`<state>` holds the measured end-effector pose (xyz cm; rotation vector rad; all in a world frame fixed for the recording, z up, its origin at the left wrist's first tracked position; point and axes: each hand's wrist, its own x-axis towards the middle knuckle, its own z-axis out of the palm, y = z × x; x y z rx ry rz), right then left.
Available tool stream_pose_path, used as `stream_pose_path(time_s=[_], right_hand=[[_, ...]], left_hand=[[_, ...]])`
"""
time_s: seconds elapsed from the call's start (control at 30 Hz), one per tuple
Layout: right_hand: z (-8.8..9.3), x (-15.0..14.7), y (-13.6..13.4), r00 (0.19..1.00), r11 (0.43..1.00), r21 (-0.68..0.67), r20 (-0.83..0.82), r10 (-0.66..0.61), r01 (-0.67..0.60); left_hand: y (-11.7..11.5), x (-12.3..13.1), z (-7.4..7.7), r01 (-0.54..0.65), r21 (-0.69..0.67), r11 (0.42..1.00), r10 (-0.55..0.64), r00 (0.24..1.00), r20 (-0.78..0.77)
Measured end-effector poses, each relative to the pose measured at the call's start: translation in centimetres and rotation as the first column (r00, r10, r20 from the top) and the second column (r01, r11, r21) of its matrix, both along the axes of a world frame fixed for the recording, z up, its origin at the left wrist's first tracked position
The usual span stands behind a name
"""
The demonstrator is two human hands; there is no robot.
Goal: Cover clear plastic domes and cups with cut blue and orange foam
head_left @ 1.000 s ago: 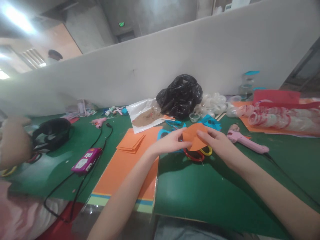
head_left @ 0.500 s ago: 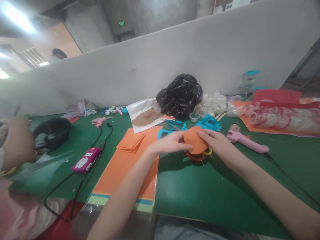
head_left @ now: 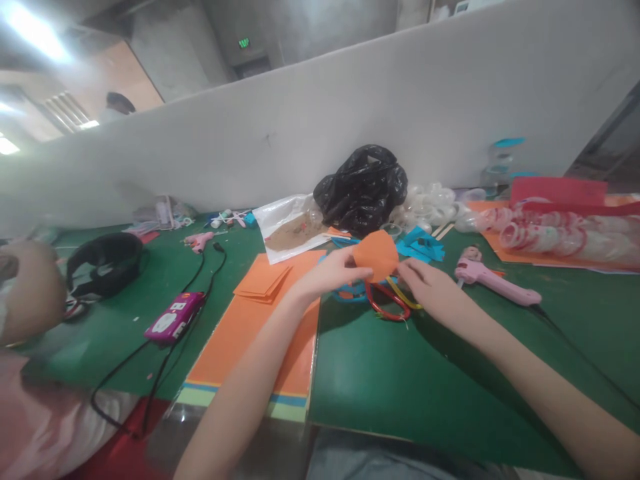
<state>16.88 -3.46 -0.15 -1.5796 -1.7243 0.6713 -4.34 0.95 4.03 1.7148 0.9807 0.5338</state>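
Note:
A roundish piece of orange paper (head_left: 377,257) is held up over the green table. My left hand (head_left: 337,272) pinches its left edge between thumb and fingers. At its lower right edge, my right hand (head_left: 420,280) has its fingertips closed on the rim. Just beneath lie scissors with red handles (head_left: 387,312) and a yellow handle (head_left: 404,293), their blades hidden. Blue handles (head_left: 350,293) show under my left hand. Cut orange squares (head_left: 263,280) rest on a stack of orange sheets (head_left: 250,347) to the left.
A pink glue gun (head_left: 495,280) lies at the right, and a purple box with cables (head_left: 175,317) at the left. Behind are a black plastic bag (head_left: 363,190), blue paper scraps (head_left: 423,245) and clear plastic cups (head_left: 550,233). Another person's arm (head_left: 30,293) is at far left.
The orange paper has risen slightly left and turned, showing a rounder outline. My right hand has slid from its upper edge to the lower right rim, uncovering more of the scissors' handles.

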Motion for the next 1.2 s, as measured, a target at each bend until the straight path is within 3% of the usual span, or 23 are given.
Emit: stream_pose_path(time_s=[0.07, 0.17, 0.27, 0.47, 0.57, 0.77, 0.97, 1.1, 1.2], right_hand=[[-0.7, -0.2, -0.4, 0.965, 0.995, 0.05, 0.25, 0.075, -0.09], [-1.5, -0.6, -1.1, 0.789, 0.977, 0.11, 0.609, 0.079, -0.184], [-1.7, -0.9, -1.4, 0.662, 0.972, 0.1, 0.746, 0.069, -0.214], [-1.3, -0.9, -1.1, 0.625, 0.971, 0.047, 0.772, 0.114, -0.235], [-1.4, -0.9, -1.1, 0.628, 0.968, 0.067, 0.771, 0.104, -0.242], [-1.3, -0.4, -1.0, 0.657, 0.975, 0.124, 0.754, 0.03, -0.187], [-1.6, -0.2, -0.3, 0.705, 0.995, 0.097, 0.707, -0.052, -0.025], [-1.9, -0.7, -0.1, 0.653, 0.992, 0.121, 0.75, -0.106, 0.022], [-1.8, -1.2, -0.4, 0.615, 0.991, 0.136, 0.781, -0.11, 0.005]], left_hand=[[0.5, -0.1, -0.4, -0.103, 0.034, 0.994, 0.102, 0.994, 0.036], [1.2, -0.3, -1.2, -0.223, 0.095, 0.97, 0.218, 0.974, 0.055], [1.8, -0.5, -1.9, -0.293, 0.11, 0.95, 0.291, 0.956, 0.036], [2.5, -1.0, -2.9, -0.367, 0.094, 0.925, 0.374, 0.925, -0.069], [2.7, -1.1, -3.1, -0.379, 0.098, 0.92, 0.384, 0.922, -0.042], [2.1, -0.7, -2.4, -0.354, 0.047, 0.934, 0.355, 0.935, -0.016], [1.5, -0.7, -1.8, -0.297, 0.054, 0.953, 0.302, 0.942, -0.147], [1.6, -0.8, -2.4, -0.235, 0.12, 0.965, 0.262, 0.904, -0.337], [1.4, -0.9, -2.8, -0.232, 0.159, 0.96, 0.276, 0.881, -0.385]])
